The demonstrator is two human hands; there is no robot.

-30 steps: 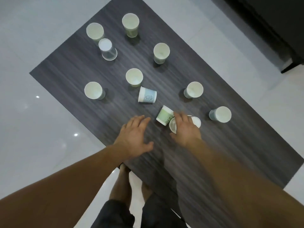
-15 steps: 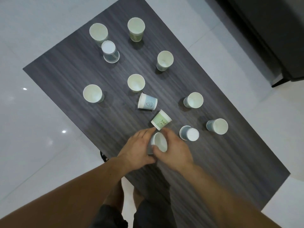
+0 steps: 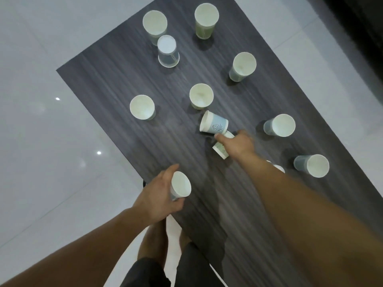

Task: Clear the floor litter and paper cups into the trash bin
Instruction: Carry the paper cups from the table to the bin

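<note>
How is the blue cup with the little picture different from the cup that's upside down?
The blue cup lies tipped on its side, mouth facing left; the upside-down cup stands on its rim, base up. The blue cup shows a printed cartoon; the upside-down cup looks plain from here. Both are cups resting on the dark table.

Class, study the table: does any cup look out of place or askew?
Yes. A blue cup lies on its side in the middle; the right hand grips a green cup tipped beside it. An inverted cup stands near the far end.
</note>
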